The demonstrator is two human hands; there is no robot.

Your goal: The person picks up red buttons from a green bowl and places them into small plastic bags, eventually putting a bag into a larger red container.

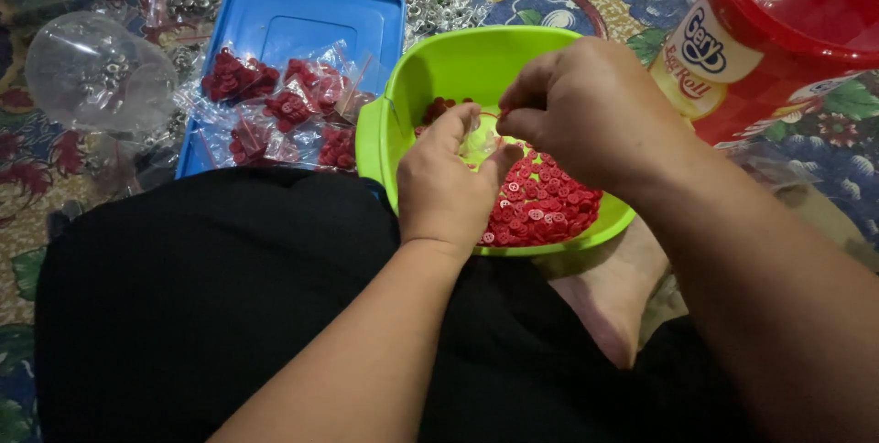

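I note left hand and right hand both pinching a small clear bag above the green bowl of red buttons.

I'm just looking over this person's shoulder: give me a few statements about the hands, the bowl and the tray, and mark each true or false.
1. The green bowl holds red buttons. True.
2. The left hand and right hand are together over the bowl, at a small clear bag. True.
3. The blue tray holds loose yellow beads. False: it holds small clear bags of red buttons.
4. The red bucket stands left of the tray. False: it is at the far right.
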